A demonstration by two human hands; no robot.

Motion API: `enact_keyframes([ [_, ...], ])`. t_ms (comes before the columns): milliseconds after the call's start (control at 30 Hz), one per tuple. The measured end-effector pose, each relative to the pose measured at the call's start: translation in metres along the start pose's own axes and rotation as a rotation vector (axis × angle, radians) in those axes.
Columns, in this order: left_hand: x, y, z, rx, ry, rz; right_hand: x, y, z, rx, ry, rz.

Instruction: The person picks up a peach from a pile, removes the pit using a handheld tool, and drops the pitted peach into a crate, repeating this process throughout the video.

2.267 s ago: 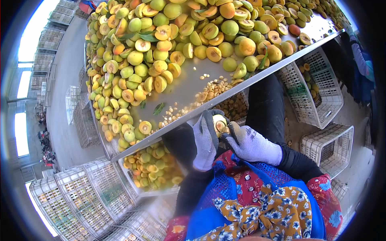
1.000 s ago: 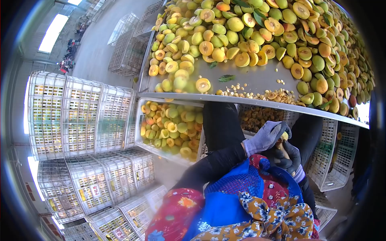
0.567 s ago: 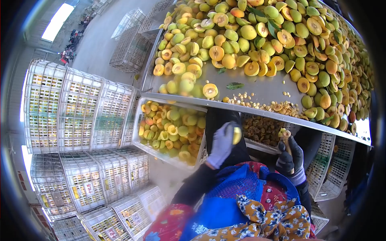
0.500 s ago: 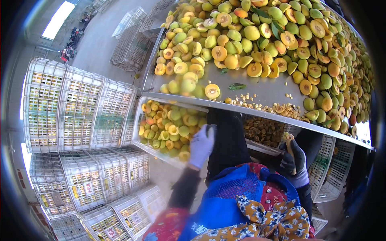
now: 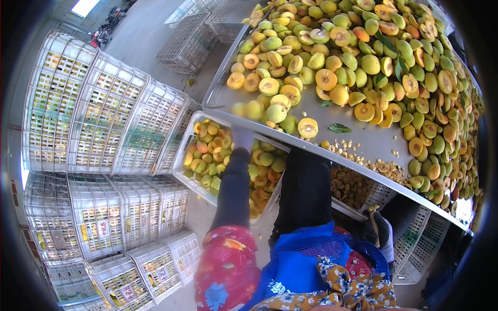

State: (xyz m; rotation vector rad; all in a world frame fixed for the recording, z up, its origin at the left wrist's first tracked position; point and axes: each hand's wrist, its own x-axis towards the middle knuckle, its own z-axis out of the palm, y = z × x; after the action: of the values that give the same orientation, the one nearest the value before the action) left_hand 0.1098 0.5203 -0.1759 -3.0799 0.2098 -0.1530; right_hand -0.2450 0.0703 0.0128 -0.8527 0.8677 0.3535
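Observation:
My left hand (image 5: 242, 137), in a pale glove, is stretched over the crate of apricot halves (image 5: 207, 155) and meets the near rim of the metal table. Motion blurs its fingers. Just beyond it, several smeared apricot halves (image 5: 253, 109) lie at the table edge. My right hand (image 5: 384, 231), in a dark and grey glove, is low at my right side, closed around a slim tan-handled tool (image 5: 374, 225). A small pale yellow bit shows at the tool's upper end; I cannot make out its kind.
The metal table (image 5: 332, 111) bears a heap of halved apricots (image 5: 373, 62), loose pits (image 5: 381, 167) and a leaf (image 5: 340, 127). Below it stands a crate of brown pits (image 5: 350, 185). Stacked plastic crates (image 5: 104, 114) with fruit fill the left; more crates (image 5: 188, 44) stand behind.
My left hand has moved forward and left, from the fruit crate's right side to the table rim. My view has shifted; the right hand appears lower, still holding the tool.

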Motion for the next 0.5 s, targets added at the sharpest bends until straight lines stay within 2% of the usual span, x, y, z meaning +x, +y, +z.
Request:
enact_keyframes([
  [33,-0.008,-0.001,0.001,0.030,0.099,-0.006,0.000,0.002,-0.002,0.024,0.013,0.009],
  [67,-0.018,0.002,-0.037,0.034,0.034,-0.030,0.001,0.004,-0.004,0.050,0.029,0.019],
  [133,-0.052,-0.012,-0.046,-0.184,0.010,-0.416,0.004,0.006,-0.008,0.073,0.039,0.013],
  [167,-0.069,-0.026,-0.045,-0.295,0.034,-0.537,0.009,0.009,-0.012,0.067,0.033,-0.004],
  [233,-0.110,-0.075,-0.011,-0.523,0.010,-0.555,0.006,0.016,-0.014,0.059,0.066,-0.004],
  [267,-0.130,-0.090,-0.015,-0.579,-0.158,-0.540,0.006,0.015,-0.011,0.049,0.094,0.010],
  [300,-0.150,-0.102,-0.006,-0.754,-0.088,-0.403,0.008,0.011,-0.009,0.026,0.097,0.017],
  [433,-0.193,-0.044,-0.054,-0.377,-0.307,-0.099,0.012,0.002,0.005,0.003,0.106,0.068],
  [467,-0.201,-0.029,-0.057,-0.296,-0.356,-0.028,0.012,0.002,0.008,-0.087,0.126,0.034],
  [500,-0.218,-0.018,-0.054,-0.233,-0.300,-0.007,0.010,0.001,0.010,-0.075,0.095,0.020],
])
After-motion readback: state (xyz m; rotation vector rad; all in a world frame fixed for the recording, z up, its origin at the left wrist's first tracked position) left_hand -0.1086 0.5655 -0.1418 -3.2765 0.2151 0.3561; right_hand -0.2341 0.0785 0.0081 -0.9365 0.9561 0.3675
